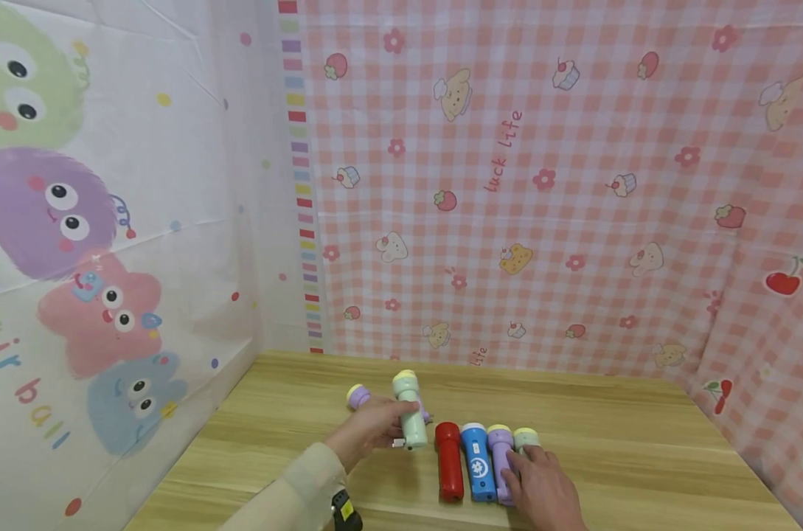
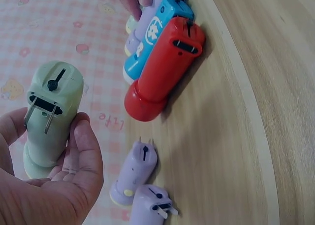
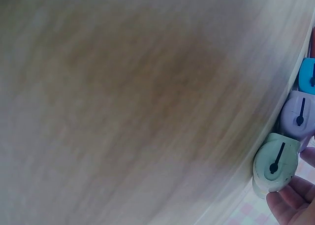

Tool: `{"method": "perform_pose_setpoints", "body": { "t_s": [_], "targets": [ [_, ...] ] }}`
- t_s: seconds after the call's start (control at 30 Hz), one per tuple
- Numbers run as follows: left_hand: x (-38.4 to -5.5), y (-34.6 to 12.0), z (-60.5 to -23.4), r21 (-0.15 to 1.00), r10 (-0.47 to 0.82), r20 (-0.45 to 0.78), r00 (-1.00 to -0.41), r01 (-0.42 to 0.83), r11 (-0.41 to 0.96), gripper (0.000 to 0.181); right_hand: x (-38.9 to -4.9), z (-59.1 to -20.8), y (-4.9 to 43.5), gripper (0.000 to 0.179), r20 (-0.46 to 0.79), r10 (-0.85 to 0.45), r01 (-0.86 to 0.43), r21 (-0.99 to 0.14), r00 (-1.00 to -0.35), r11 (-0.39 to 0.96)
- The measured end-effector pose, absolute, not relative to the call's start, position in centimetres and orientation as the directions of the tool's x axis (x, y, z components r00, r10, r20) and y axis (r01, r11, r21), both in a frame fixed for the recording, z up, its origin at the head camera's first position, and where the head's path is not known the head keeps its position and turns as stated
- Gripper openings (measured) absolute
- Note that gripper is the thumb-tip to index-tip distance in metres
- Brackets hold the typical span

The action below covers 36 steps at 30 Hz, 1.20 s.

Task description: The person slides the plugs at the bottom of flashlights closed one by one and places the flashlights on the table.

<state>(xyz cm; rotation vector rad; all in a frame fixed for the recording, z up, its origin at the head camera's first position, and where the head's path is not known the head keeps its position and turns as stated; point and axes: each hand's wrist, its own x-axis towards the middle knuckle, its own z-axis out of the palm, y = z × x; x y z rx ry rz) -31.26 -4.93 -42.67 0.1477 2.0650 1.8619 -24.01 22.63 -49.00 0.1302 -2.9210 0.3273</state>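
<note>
Room: on the left, a white hanging sheet point(image 1: 175, 44) printed with round-eyed cartoon figures, green, purple, pink and blue in descending order, plus scattered coloured dots. A strip of coloured blocks point(image 1: 298, 162) runs down near its meeting with a pink gingham cloth point(image 1: 613, 110), which spans the back and turns forward at the right; strawberries, cupcakes, flowers, "luck life" lettering, cherries on the right-hand part. Below, a wood-grain table point(image 1: 613, 435), pale brown, grain running roughly across.

On the table, from the left: one lilac flashlight point(image 1: 357, 396), yellow-rimmed, lies beyond the left hand point(image 1: 374, 428); cream sleeve, dark wristband. That hand grips a mint flashlight point(image 1: 411, 417), fingers and thumb round the barrel, held up off the wood. Yellow-rimmed head points away from the person; two metal prongs stick out at the near end. A second lilac flashlight point(image 2: 135, 173) lies behind it, partly hidden in the head view.

Then a close row, heads away: red flashlight point(image 1: 450, 461), blue flashlight point(image 1: 478, 462), purple flashlight point(image 1: 500, 450), pale green flashlight point(image 1: 526, 437). Right hand point(image 1: 546, 487) covers much of the last; fingertips at its outer side, thumb toward the purple neighbour. Cannot tell whether it grips or merely rests there.
</note>
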Motion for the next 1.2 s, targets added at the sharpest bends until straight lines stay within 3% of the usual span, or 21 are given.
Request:
{"method": "perform_pose_setpoints", "body": {
  "t_s": [0.7, 0.93, 1.03, 1.2],
  "targets": [
    [-31.2, -4.8, -42.6, 0.975, 0.304, -0.220, -0.927, -0.205, 0.081, 0.044, -24.1, -49.4, 22.6, 0.039, 0.246, -0.026, -0.107, -0.322, -0.969, 0.941],
    [-31.0, -4.8, -42.4, 0.977, 0.303, -0.214, -0.929, -0.201, 0.074, 0.044, -23.7, -49.5, 21.7, 0.036, 0.473, -0.021, -0.199, -0.331, -0.881, 0.922],
    [-30.9, -4.8, -42.3, 0.978, 0.304, -0.208, -0.930, -0.199, 0.060, 0.043, -23.6, -49.0, 20.9, 0.038, 0.504, -0.008, -0.213, -0.350, -0.864, 0.912],
    [-30.7, -4.7, -42.2, 0.978, 0.313, -0.206, -0.927, -0.208, 0.030, 0.042, -23.7, -48.1, 19.8, 0.041, 0.435, 0.011, -0.183, -0.401, -0.901, 0.897]
  ]
}}
